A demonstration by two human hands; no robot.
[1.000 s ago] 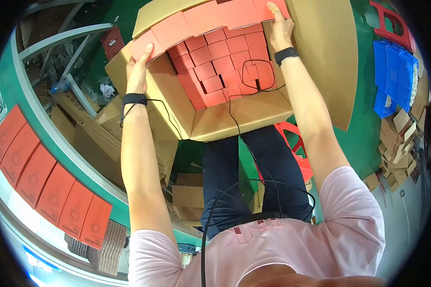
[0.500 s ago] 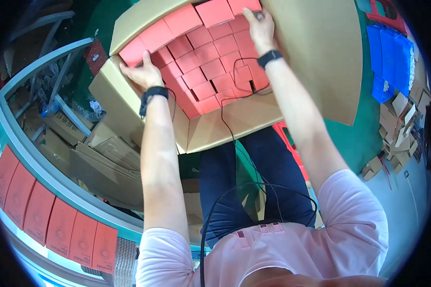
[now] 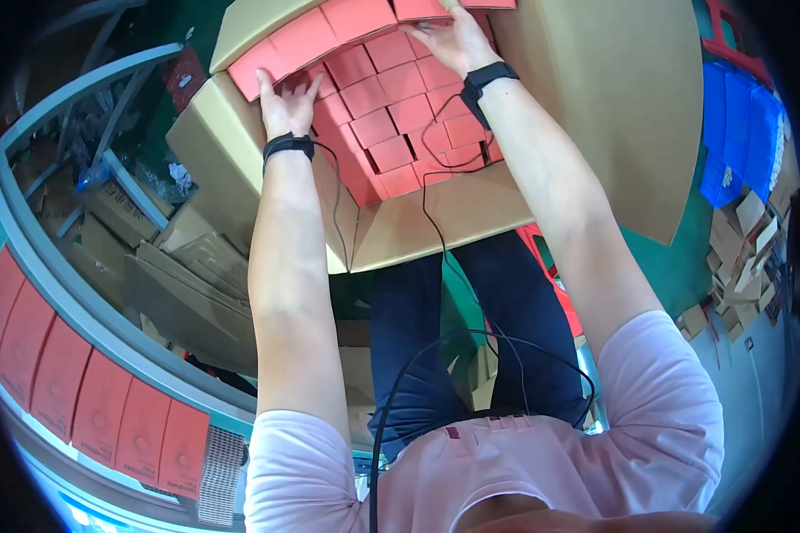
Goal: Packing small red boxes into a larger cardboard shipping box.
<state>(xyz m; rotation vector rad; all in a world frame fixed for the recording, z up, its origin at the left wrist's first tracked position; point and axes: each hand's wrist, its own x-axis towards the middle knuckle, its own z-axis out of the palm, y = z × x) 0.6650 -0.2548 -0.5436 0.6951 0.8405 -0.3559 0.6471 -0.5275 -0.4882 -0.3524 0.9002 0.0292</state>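
Nearest the viewer is a pale pink short-sleeved shirt [image 3: 560,462], with a thick black cable [image 3: 373,480] looping across its front. To the left, a bench [image 3: 124,333] carries a line of upright printed red boxes [image 3: 102,413], side by side, beside a grey mesh strip [image 3: 222,475]. Beyond the shirt are dark blue trousers [image 3: 409,329].

Past the knees stands an open brown cardboard carton [image 3: 480,204], flaps spread, with a thin black cord [image 3: 424,191] running over its near side. Inside, packed red boxes [image 3: 413,115] sit in close rows, narrow dark gaps showing between some. The upper row of red boxes [image 3: 302,43] lies along the carton's far side, with a break right of centre.

Left hand [image 3: 289,111]: at the row's left end, palm visible, one digit against the box face, others spread at its lower edge. Right hand [image 3: 458,44]: at the break, digits parted against the row. Whether either grip is clenched on the row cannot be told. Each wrist wears a black band [image 3: 286,147].

Farther left: flattened cardboard [image 3: 187,302] and a grey metal frame [image 3: 107,84]. Farther right, over green floor [image 3: 653,271]: cardboard scraps [image 3: 742,258], blue bins [image 3: 738,129] and a red plastic stool [image 3: 738,40].
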